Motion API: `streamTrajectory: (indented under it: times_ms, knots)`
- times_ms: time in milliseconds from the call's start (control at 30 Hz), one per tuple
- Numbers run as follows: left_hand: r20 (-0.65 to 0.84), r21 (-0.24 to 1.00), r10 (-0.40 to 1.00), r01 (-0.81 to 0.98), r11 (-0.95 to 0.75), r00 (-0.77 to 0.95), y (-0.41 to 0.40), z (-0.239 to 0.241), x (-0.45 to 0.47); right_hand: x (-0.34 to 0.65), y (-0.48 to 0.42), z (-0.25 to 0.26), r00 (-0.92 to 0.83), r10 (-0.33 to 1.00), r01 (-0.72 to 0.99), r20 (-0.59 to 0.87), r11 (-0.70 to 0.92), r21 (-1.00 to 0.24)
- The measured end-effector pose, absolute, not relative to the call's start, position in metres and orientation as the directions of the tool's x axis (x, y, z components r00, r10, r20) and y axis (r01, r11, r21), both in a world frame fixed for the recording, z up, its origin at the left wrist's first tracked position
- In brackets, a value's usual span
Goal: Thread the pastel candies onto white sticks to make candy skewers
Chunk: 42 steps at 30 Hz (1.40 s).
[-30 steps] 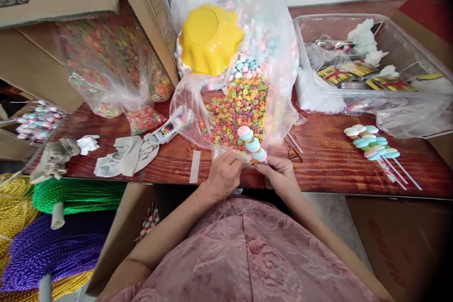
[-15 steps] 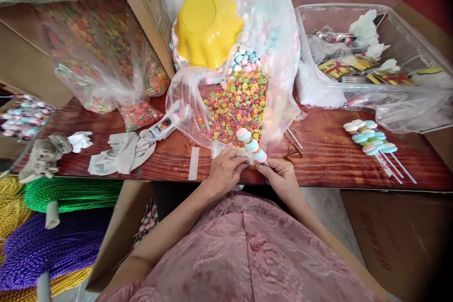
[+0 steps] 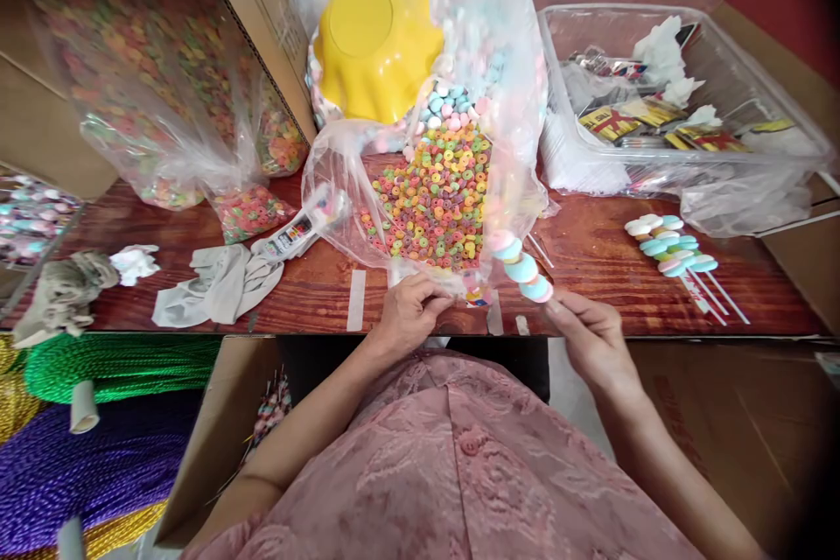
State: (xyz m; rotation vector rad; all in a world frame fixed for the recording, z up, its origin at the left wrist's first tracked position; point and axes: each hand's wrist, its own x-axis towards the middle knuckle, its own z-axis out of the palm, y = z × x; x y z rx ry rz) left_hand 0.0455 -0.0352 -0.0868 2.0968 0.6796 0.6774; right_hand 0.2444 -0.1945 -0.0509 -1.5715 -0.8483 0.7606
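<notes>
A candy skewer (image 3: 523, 268) of pastel marshmallow discs is pinched at its lower end between the thumb and fingers of my right hand (image 3: 594, 339), just above the table's front edge. The stick itself is hidden by the fingers. My left hand (image 3: 408, 317) is closed, thumb against curled fingers, by the near edge of the clear plastic bag (image 3: 334, 159); what it holds, if anything, cannot be made out. Loose ring gummies (image 3: 433, 201) lie on the bag, with pink, white and blue marshmallows (image 3: 450, 108) behind them. Several finished-looking skewers (image 3: 670, 243) rest together at the right.
A yellow scalloped bowl (image 3: 377, 48) sits upside down on the marshmallows. At back right stands a clear plastic bin (image 3: 689, 156) of packets. Grey gloves (image 3: 227, 284) and bagged gummies (image 3: 253, 212) lie left. Below are green and purple cord bundles (image 3: 124, 367).
My right hand has moved to the right with the candy skewer, away from my left hand. My left hand stays by the bag's edge. The view has shifted slightly.
</notes>
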Motion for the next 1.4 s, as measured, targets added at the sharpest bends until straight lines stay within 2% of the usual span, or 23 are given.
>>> streamTrajectory:
  times_ms: [100,233,367,467,600,700,800,867,933,1033,1300,1400]
  knots:
    - [0.196,0.869,0.695,0.206,-0.450,0.691,-0.033,-0.085,0.044,0.263,-0.216,-0.037,0.546,0.837,0.246,0.023,-0.135,-0.960]
    - [0.189,0.871,0.696,0.210,-0.445,0.693,-0.033,-0.086,0.043,0.276,-0.233,-0.032,0.535,0.840,0.382,0.092,-0.143,-0.913]
    - [0.182,0.869,0.692,0.214,-0.446,0.699,-0.035,-0.085,0.044,0.285,-0.240,-0.034,0.403,0.903,0.528,0.148,-0.098,-0.844]
    - [0.167,0.865,0.685,0.228,-0.447,0.709,-0.036,-0.084,0.044,0.292,-0.242,-0.034,0.287,0.931,0.673,0.227,-0.027,-0.739]
    - [0.178,0.830,0.650,0.242,-0.503,0.739,-0.037,-0.085,0.045,0.300,-0.241,-0.032,0.153,0.920,0.868,0.360,0.049,-0.494]
    - [0.212,0.762,0.599,0.254,-0.596,0.772,-0.038,-0.085,0.045,0.299,-0.238,-0.025,0.031,0.916,0.976,0.400,0.059,-0.210]
    - [0.230,0.682,0.516,0.242,-0.690,0.825,-0.038,-0.086,0.045,0.295,-0.233,-0.013,-0.105,0.920,0.995,0.377,0.095,0.044]
    - [0.238,0.649,0.475,0.225,-0.727,0.848,-0.037,-0.086,0.045,0.294,-0.229,-0.006,-0.156,0.921,0.986,0.358,0.122,0.116]
    - [0.255,0.653,0.465,0.204,-0.730,0.848,-0.035,-0.088,0.044,0.297,-0.227,-0.001,-0.173,0.915,0.982,0.363,0.134,0.130]
    - [0.280,0.696,0.486,0.174,-0.697,0.828,-0.033,-0.091,0.044,0.302,-0.226,0.000,-0.155,0.904,0.988,0.399,0.134,0.080]
    - [0.244,0.770,0.567,0.199,-0.607,0.786,-0.033,-0.091,0.046,0.296,-0.241,-0.011,0.036,0.840,0.957,0.542,0.127,-0.260]
    - [0.235,0.781,0.577,0.202,-0.591,0.782,-0.033,-0.090,0.046,0.290,-0.249,-0.021,0.062,0.825,0.945,0.561,0.133,-0.300]
